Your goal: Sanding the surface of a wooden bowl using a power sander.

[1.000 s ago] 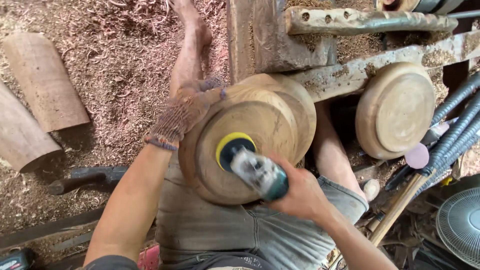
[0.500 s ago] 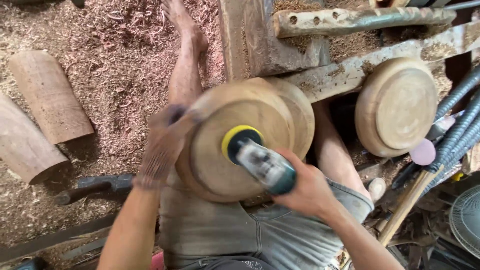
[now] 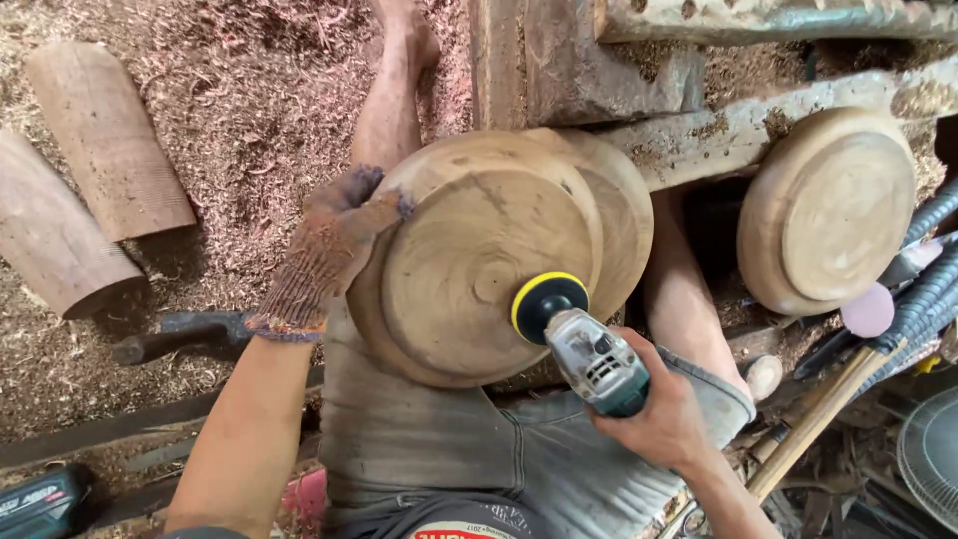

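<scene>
While the gloved left hand (image 3: 329, 250) grips the wooden bowl (image 3: 479, 255), the right hand (image 3: 664, 419) clasps a sander (image 3: 579, 344).

Even, soft daylight on my work, no glare. Deep shadow sits at the frame's upper right and lower right. Everything is sharp, with slight wide-angle bending at the edges.

Tan ringed wooden bowl (image 3: 469, 265); yellow-rimmed black sanding disc (image 3: 547, 302); reddish-brown shavings (image 3: 249, 110).
</scene>
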